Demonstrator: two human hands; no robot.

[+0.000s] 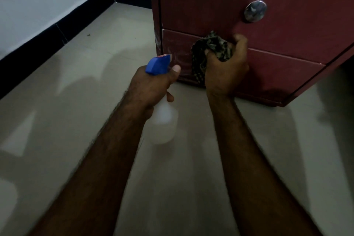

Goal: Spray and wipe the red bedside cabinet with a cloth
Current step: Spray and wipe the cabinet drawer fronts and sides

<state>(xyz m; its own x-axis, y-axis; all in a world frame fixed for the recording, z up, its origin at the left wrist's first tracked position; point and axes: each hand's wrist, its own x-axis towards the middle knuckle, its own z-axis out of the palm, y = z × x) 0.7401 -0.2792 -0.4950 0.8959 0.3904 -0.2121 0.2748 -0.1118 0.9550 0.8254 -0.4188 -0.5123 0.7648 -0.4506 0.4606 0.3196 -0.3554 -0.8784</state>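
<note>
The red bedside cabinet [287,30] stands on the floor at the upper right, with a round metal knob [255,11] on its door and a lower panel beneath. My right hand [227,67] grips a bunched dark patterned cloth [212,50] and presses it against the lower panel near the cabinet's left corner. My left hand [153,86] holds a translucent white spray bottle [163,120] with a blue trigger head [158,64], its nozzle pointing at the cabinet's lower left front. Whitish streaks show on the panel left of the cloth.
A beige tiled floor [76,101] spreads around the cabinet. A white wall with a black skirting board [57,32] runs along the left and behind. Open floor lies left of the cabinet.
</note>
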